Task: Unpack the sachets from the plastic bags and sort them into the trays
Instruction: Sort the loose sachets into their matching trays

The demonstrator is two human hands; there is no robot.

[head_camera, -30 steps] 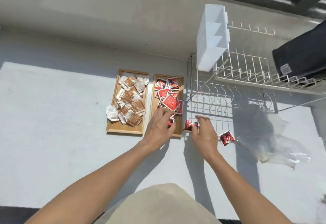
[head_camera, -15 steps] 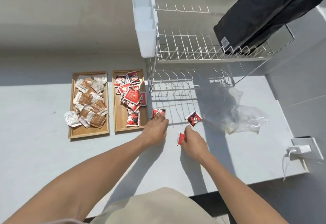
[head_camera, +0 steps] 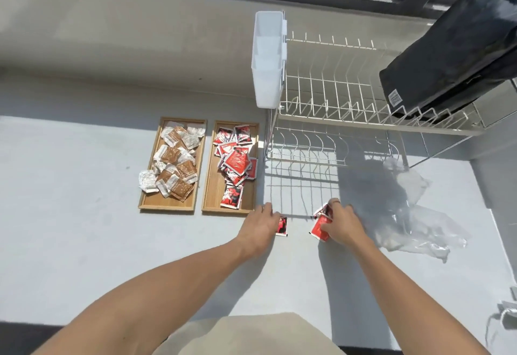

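Observation:
Two wooden trays lie side by side on the white counter. The left tray (head_camera: 145, 204) holds several brown-and-white sachets; one white sachet (head_camera: 147, 181) hangs over its left rim. The right tray (head_camera: 209, 206) holds several red sachets. My left hand (head_camera: 258, 226) rests just right of that tray, fingers closed on a red sachet (head_camera: 282, 226) against the counter. My right hand (head_camera: 341, 224) grips two red sachets (head_camera: 320, 228), one partly under the fingers. An emptied clear plastic bag (head_camera: 419, 231) lies crumpled to the right.
A white wire dish rack (head_camera: 335, 97) with a white plastic caddy (head_camera: 267, 61) stands behind my hands. A black bag (head_camera: 453, 55) sits on the rack's upper right. A white plug and cable (head_camera: 506, 315) lie at the counter's right edge.
My right hand moved right onto the second loose red sachet while holding the first. My left hand has drawn its sachet nearer. The camera view swung back toward the left.

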